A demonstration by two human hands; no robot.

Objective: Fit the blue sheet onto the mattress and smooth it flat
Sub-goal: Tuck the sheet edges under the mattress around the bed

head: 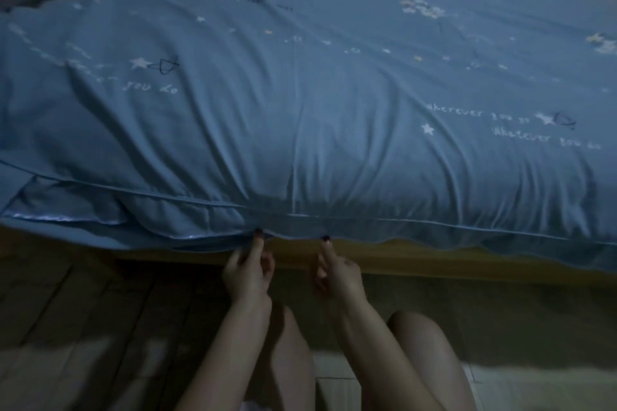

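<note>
Left hand and right hand pinching blue sheet hem.

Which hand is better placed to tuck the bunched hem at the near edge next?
Left, probably. The left hand pinches the blue sheet beside the bunched folds; the right hand holds the smoother stretch.

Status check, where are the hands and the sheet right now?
Left hand and right hand both pinching the sheet hem at near edge. Sheet spread, wrinkled. Nothing blocking.

Left hand and right hand each pinch the blue sheet hem at the mattress edge.
</note>
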